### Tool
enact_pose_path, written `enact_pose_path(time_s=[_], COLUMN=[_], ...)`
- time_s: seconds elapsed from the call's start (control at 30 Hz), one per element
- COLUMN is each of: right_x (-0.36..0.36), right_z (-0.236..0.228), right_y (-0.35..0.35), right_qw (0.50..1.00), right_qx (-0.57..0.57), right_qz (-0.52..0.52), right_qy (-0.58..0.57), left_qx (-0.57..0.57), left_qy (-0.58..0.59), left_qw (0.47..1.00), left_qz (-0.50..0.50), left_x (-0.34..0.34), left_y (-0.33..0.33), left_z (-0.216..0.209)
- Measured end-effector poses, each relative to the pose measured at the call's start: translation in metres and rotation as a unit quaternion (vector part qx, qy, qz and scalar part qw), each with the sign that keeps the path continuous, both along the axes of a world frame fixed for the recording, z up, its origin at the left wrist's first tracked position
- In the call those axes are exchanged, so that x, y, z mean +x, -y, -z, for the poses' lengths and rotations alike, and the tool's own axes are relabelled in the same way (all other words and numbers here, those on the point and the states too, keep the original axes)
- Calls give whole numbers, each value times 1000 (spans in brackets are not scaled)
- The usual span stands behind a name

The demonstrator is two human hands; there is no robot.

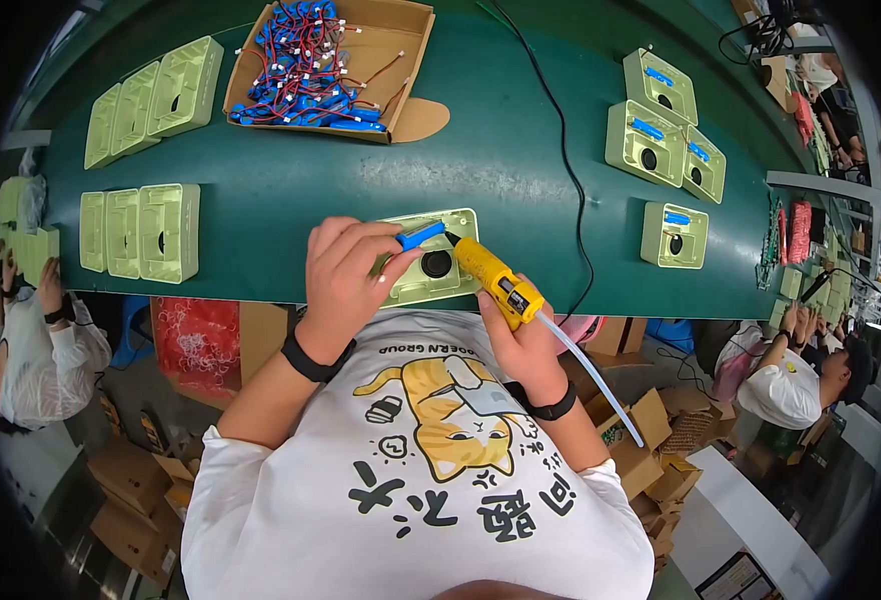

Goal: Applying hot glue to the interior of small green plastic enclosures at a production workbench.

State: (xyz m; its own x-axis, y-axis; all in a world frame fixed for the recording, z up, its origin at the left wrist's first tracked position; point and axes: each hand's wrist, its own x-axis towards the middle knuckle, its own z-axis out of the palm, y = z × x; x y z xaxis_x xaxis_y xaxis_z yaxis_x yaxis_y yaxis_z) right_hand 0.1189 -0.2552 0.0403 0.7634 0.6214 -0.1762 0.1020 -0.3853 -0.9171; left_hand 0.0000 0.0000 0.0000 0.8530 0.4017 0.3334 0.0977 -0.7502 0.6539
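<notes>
A pale green plastic housing [458, 285] lies near the table's front edge, with a round black part [436, 264] inside it. My left hand [348, 262] is closed on a blue cylindrical battery [422, 236], held over the housing's far side. From the right, my right hand [522, 338] grips a yellow glue gun [495, 276]. The gun's dark nozzle is close to the battery's right end; whether they touch I cannot tell. A translucent glue stick [595, 380] trails out of the gun's back.
A cardboard box [385, 50] of wired blue batteries stands at the back. Several green housings [170, 235] stand at left; others [644, 150] at right contain blue batteries. A black cable [567, 140] crosses the green table [480, 130]. People work at both sides.
</notes>
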Motion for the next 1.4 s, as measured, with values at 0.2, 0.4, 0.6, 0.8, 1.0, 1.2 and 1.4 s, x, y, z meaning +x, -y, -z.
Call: enact_pose_path(time_s=[0.2, 0.4, 0.6, 0.8, 1.0, 1.2, 1.4], right_x=[3, 9, 7, 5, 13, 15, 24], right_z=[-8, -7, -1, -2, 2, -9, -39], right_y=[-6, -8, -9, -4, 4, 5, 10], right_qw=[997, 995, 995, 997, 999, 998, 996], right_qx=[-12, -28, -24, -27, -38, -62, -89], right_qz=[-34, -51, -48, -9, -18, -12, 13], right_qy=[68, 78, 79, 69, 20, 12, -14], left_qx=[62, -56, -246, -133, -116, -162, -199], left_qy=[17, -57, -130, -230, -208, -149, -65], left_qw=[996, 995, 961, 955, 963, 973, 975], left_qz=[-65, -60, 10, 132, 123, 67, 73], left_x=[8, 11, 30, 40, 36, 22, 36], left_y=[-1, -8, -36, -51, -34, -22, -10], left_z=[-15, -15, -21, -38, -38, -26, -5])
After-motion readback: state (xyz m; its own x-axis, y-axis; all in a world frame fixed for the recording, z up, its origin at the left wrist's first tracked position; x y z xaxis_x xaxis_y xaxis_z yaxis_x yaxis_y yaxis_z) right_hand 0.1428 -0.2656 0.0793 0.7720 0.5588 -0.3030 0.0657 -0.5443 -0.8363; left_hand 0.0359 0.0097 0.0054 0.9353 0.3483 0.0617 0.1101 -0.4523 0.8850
